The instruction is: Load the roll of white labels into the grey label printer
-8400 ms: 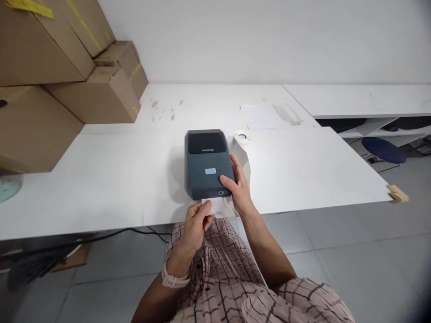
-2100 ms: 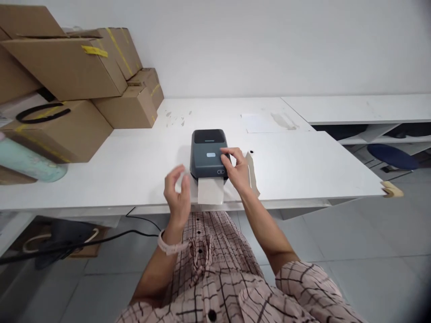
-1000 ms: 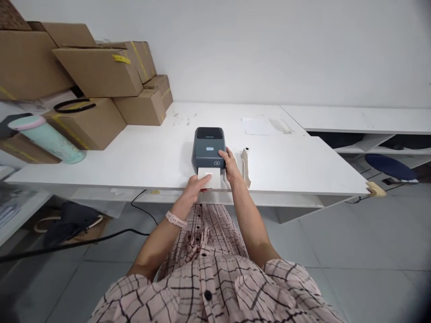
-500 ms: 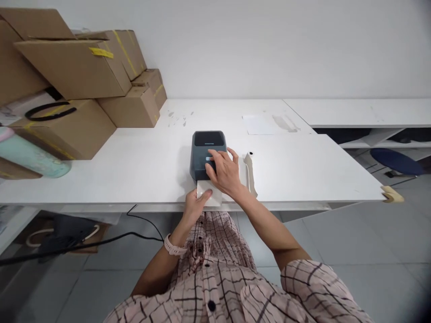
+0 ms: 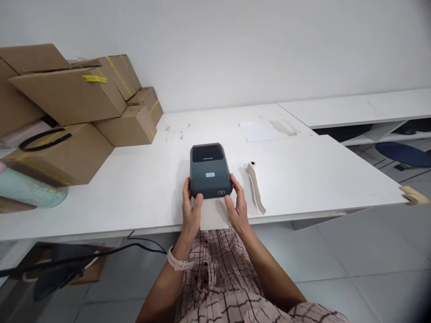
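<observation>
A dark grey-blue device (image 5: 209,168) with a black top panel and a light button sits on the white table near its front edge. My left hand (image 5: 191,211) grips its front left corner, thumb at the front. My right hand (image 5: 238,206) holds the front right corner the same way. From beneath the device's front a white paper sheet (image 5: 214,215) sticks out between my hands, past the table edge. To the right lies a small roll with a long curled paper strip (image 5: 255,188).
Cardboard boxes (image 5: 67,96) are stacked at the left, with a mint-green bottle (image 5: 37,188) before them. A flat white paper (image 5: 256,132) lies further back on the table. A blue stool (image 5: 406,154) stands at the right, and a black cable hangs below the table's left side.
My right hand has left the device's top and now holds its right side. My left hand has moved from the paper to the left side. The camera view has shifted and tilted slightly.
</observation>
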`<move>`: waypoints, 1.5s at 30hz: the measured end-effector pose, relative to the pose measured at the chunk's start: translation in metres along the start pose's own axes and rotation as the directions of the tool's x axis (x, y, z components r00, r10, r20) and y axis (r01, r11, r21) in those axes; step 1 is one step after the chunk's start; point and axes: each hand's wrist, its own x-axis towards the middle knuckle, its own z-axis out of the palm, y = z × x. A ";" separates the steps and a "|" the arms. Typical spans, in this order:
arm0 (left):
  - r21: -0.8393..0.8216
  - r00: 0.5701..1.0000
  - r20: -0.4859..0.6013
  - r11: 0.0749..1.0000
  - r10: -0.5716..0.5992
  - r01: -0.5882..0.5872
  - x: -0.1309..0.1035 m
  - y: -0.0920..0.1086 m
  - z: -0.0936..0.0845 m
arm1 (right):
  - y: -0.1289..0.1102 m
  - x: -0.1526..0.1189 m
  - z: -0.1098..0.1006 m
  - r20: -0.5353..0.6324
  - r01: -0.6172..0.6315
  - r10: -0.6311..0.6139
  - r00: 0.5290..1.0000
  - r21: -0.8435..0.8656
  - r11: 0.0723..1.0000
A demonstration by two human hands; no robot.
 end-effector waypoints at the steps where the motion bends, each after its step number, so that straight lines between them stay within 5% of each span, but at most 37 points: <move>1: 0.007 1.000 -0.007 1.000 0.009 -0.009 -0.001 -0.001 0.001 | 0.001 -0.002 0.000 -0.005 -0.037 0.037 0.999 0.030 0.999; 8: 0.123 0.988 -0.046 0.982 0.150 -0.144 0.001 -0.011 -0.003 | -0.003 0.000 0.000 -0.040 -0.149 0.157 0.987 0.145 0.978; 16: -0.135 0.986 -0.119 0.982 0.116 -0.132 0.004 -0.020 0.003 | -0.002 -0.001 0.013 -0.135 -0.149 0.183 0.974 0.231 0.962; 26: -0.149 0.961 -0.212 0.966 0.179 -0.212 0.015 -0.006 0.008 | -0.018 0.015 0.008 -0.120 -0.109 0.127 0.985 0.145 0.983; 32: -0.094 0.938 -0.128 0.938 0.321 -0.334 0.085 0.032 -0.005 | -0.060 0.093 -0.007 0.107 0.007 -0.003 0.994 -0.041 0.999; 35: -0.053 0.977 -0.013 0.975 0.215 -0.215 0.125 0.024 -0.009 | -0.067 0.140 -0.002 0.167 0.109 -0.090 0.982 -0.110 0.988; 37: -0.035 0.997 0.067 0.998 0.045 -0.043 0.141 0.009 -0.009 | -0.063 0.169 0.005 0.191 0.168 -0.140 0.971 -0.140 0.976; 40: -0.088 0.962 0.190 0.972 -0.196 0.216 0.146 -0.015 -0.006 | -0.048 0.213 0.015 0.215 0.243 -0.202 0.955 -0.182 0.953; 45: -0.082 0.943 0.249 0.965 -0.221 0.248 0.137 -0.023 -0.008 | -0.027 0.266 0.026 0.285 0.332 -0.232 0.930 -0.383 0.862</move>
